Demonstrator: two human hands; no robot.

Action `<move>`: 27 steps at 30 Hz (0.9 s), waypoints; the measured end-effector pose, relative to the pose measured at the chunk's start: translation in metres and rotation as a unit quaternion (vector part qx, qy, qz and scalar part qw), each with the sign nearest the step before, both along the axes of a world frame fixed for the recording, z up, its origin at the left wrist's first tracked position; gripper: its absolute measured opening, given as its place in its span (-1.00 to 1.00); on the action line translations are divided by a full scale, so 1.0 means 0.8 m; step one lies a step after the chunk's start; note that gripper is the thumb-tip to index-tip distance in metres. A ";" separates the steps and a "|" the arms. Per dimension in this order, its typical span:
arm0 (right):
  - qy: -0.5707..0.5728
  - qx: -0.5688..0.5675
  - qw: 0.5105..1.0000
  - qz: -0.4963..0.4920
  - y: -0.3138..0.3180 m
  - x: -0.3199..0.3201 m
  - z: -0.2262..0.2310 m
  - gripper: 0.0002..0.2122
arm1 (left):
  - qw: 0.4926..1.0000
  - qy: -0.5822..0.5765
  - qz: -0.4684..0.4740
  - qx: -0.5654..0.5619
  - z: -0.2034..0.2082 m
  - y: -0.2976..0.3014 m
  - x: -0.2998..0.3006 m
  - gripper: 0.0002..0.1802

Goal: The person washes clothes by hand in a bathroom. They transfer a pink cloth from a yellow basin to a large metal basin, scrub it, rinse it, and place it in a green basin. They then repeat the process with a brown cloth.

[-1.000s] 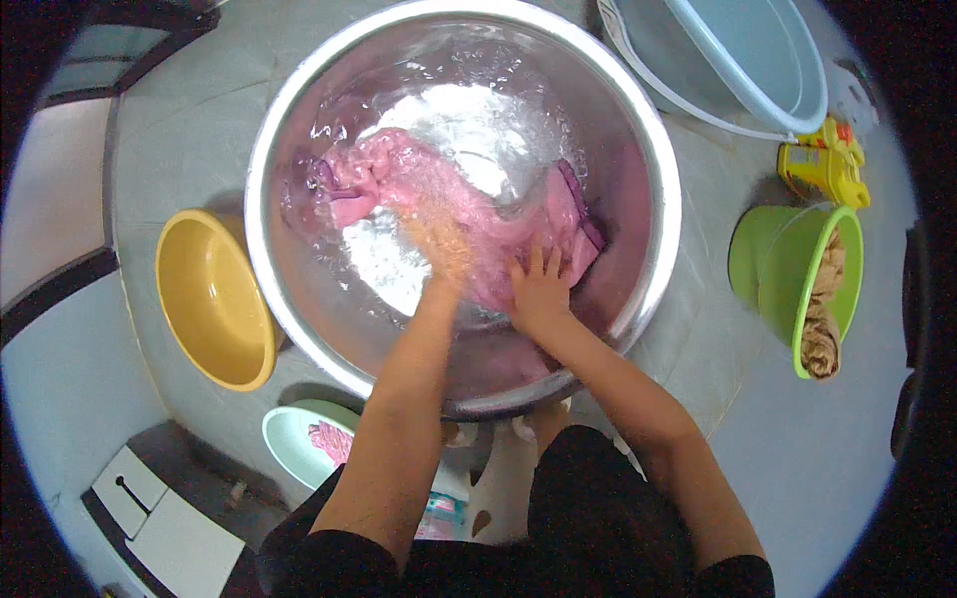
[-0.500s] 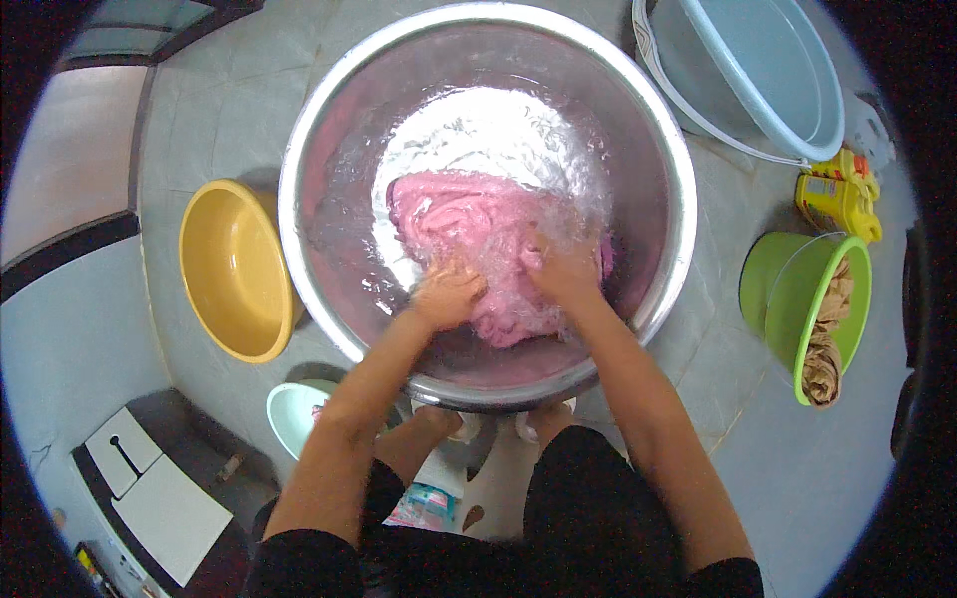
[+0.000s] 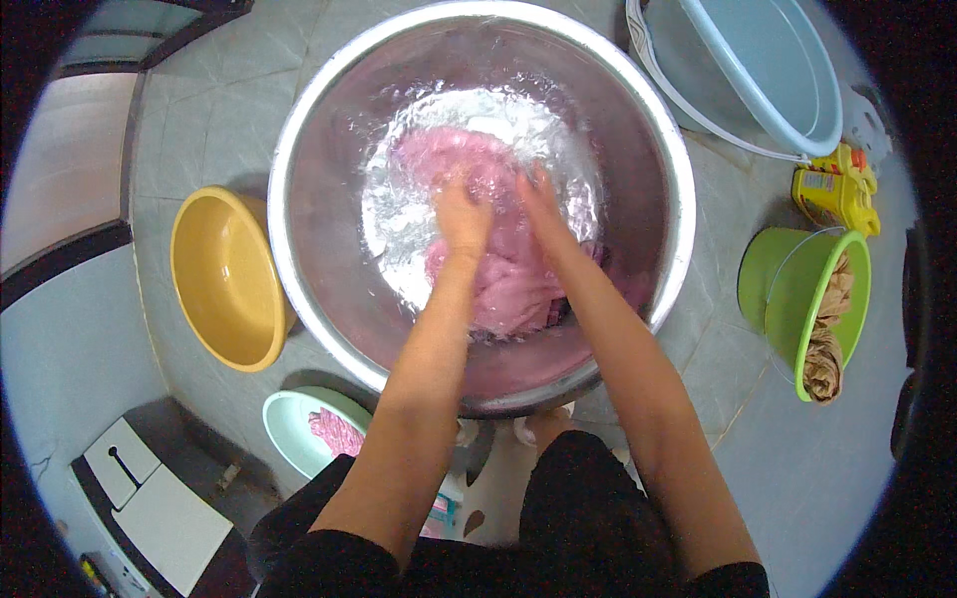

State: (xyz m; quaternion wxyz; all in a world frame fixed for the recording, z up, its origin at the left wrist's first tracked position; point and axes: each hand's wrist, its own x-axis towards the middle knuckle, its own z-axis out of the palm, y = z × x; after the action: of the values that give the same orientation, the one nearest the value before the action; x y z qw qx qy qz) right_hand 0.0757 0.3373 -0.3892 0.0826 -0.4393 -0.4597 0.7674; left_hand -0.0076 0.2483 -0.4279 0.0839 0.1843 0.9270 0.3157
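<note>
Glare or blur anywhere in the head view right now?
Head view: strong glare on water in the metal basin; head view: left hand, right hand and pink cloth look soft; head view: corners dark, straight edges bowed.

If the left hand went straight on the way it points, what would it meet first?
Probably the pink cloth just ahead of the left hand in the metal basin; rippling water leaves depth unclear.

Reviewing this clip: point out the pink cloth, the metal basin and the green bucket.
Pink cloth (image 3: 513, 289), head view: its lower folds.
Metal basin (image 3: 280, 209), head view: left side of its rim.
Green bucket (image 3: 791, 307), head view: its outer wall.
</note>
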 end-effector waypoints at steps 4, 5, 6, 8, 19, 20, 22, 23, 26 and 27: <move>0.096 -0.293 0.951 -0.023 0.050 -0.022 -0.026 -0.43 | 0.974 -0.136 -0.063 0.167 0.083 0.040 0.068 -0.68; 0.122 -0.331 0.935 -0.021 0.055 -0.020 0.001 -0.44 | 0.971 -0.126 -0.094 0.180 0.111 0.035 0.084 -0.71; 0.118 -0.237 0.963 0.050 0.055 -0.014 -0.001 -0.46 | 0.964 -0.119 -0.131 0.197 0.135 0.036 0.100 -0.74; 0.097 0.021 0.972 0.213 0.053 0.003 -0.047 -0.53 | 0.957 -0.061 -0.204 0.196 0.156 0.042 0.127 -0.74; -0.026 -0.061 0.997 0.035 -0.036 0.035 0.025 -0.66 | 0.995 0.017 -0.095 -0.026 0.016 -0.026 -0.081 -0.71; -0.037 0.001 0.999 0.016 -0.028 0.042 0.011 -0.63 | 1.000 -0.006 -0.021 -0.016 0.013 -0.042 -0.088 -0.67; -0.053 0.124 0.991 -0.016 -0.009 0.048 -0.033 -0.57 | 0.992 0.012 0.120 -0.024 0.004 -0.058 -0.083 -0.62; -0.082 0.214 0.973 0.019 -0.013 0.047 -0.047 -0.55 | 0.980 0.053 0.188 -0.041 -0.010 -0.068 -0.079 -0.59; -0.150 0.334 0.922 0.127 -0.021 0.038 -0.055 -0.47 | 0.974 0.171 -0.066 -0.135 -0.018 -0.053 -0.023 -0.58; -0.169 0.397 0.887 0.164 -0.008 0.058 -0.095 -0.50 | 0.970 0.155 -0.161 -0.097 -0.008 -0.025 0.007 -0.61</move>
State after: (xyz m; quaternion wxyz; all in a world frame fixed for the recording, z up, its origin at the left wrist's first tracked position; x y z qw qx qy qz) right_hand 0.1217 0.3309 -0.4656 0.0443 -0.4112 -0.7985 0.4375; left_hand -0.0018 0.2281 -0.4342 0.0064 0.3689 0.9129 0.1746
